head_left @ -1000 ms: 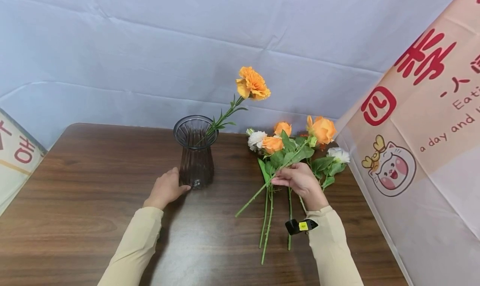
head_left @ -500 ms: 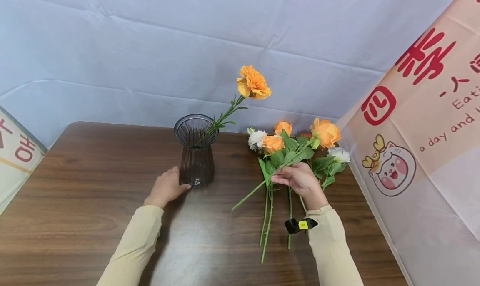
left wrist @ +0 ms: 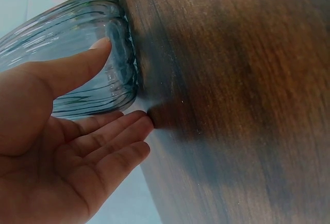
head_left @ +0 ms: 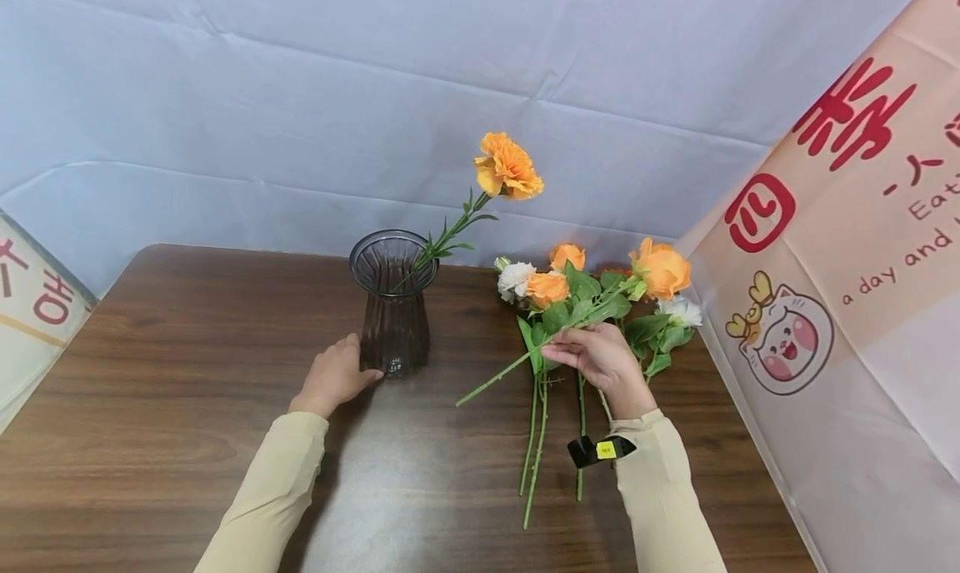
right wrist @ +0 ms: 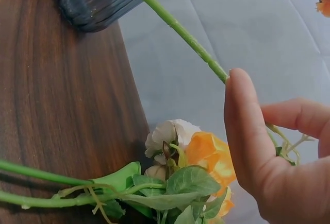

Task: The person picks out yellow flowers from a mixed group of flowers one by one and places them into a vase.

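On the wooden table stands a dark ribbed glass vase point(head_left: 394, 323), upright. One orange carnation point(head_left: 508, 168) leans out of its mouth to the right. My left hand point(head_left: 335, 374) is at the vase's left side near the base. In the left wrist view its thumb point(left wrist: 82, 69) lies along the glass, with the fingers nearly straight beside it. My right hand point(head_left: 600, 360) pinches the green stem of an orange rose point(head_left: 662, 268) between thumb and fingers. The stem's bare end points left, toward the vase; the bloom is at the right, over the other flowers.
Several flowers lie at the table's back right, among them a small orange rose point(head_left: 547, 289) and white blooms point(head_left: 515, 281) point(head_left: 681, 310). Their stems point(head_left: 536, 448) point toward the front. A pale cloth wall point(head_left: 300, 123) rises behind the table, and a printed banner point(head_left: 847, 248) borders the right.
My right hand has shifted the rose slightly: its stem end moved left and up, and its bloom moved right and slightly down. The left hand and the vase have stayed put.
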A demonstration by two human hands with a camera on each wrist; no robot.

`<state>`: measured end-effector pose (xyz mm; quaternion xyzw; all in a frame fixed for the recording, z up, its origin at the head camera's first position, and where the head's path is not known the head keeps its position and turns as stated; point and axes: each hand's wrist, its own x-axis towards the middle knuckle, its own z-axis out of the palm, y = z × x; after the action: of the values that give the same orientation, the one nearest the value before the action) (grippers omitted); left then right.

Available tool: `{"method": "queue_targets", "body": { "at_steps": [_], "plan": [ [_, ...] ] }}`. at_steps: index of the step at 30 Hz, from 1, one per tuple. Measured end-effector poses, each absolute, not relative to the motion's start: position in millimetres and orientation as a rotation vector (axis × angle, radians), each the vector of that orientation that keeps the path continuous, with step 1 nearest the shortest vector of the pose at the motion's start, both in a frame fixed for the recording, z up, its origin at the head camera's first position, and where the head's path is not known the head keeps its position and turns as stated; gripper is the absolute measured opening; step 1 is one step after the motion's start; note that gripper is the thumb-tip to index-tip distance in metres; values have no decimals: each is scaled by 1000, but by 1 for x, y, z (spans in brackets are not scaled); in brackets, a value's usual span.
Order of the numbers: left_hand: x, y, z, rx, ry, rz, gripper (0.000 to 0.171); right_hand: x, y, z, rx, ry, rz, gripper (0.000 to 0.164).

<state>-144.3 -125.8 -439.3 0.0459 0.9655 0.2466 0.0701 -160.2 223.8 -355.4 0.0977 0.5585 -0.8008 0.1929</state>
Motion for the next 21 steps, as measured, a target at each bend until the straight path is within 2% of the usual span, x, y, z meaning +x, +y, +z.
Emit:
{"method": "queue_targets", "body": {
  "at_steps": [12, 21],
  "plan": [
    [-145, -127, -442, 146, 2913, 738, 56, -159, 218, -343, 232, 1549, -2342, 21],
    [-145, -125, -441, 143, 2908, 745, 53, -161, 216, -334, 169, 1518, -2400, 22]
  ]
}}
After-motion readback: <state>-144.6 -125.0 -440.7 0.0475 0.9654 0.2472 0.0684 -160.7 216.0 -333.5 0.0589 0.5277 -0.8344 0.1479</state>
